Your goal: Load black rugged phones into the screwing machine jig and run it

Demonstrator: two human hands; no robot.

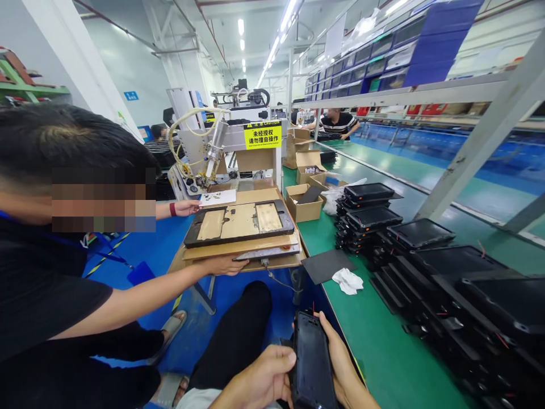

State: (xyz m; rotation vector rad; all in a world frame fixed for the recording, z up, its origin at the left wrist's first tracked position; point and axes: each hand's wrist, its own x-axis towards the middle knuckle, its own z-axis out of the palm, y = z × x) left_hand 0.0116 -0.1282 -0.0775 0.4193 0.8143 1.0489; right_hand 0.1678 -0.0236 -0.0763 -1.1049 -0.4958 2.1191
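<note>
My left hand (275, 368) and my right hand (340, 358) grip a black case (314, 363), one on each long side. It is low in front of me, beside the green bench (383, 335). On the bench, a crumpled white cloth (348, 281) lies by a flat black sheet (326, 266), near big black piles (455, 258).

Ceiling lights (241, 26) shine bright; the right edge seems blurred.

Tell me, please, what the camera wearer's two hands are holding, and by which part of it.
A black case: the left hand holds one long side, thumb at the edge; the right hand holds the opposite long side.
</note>
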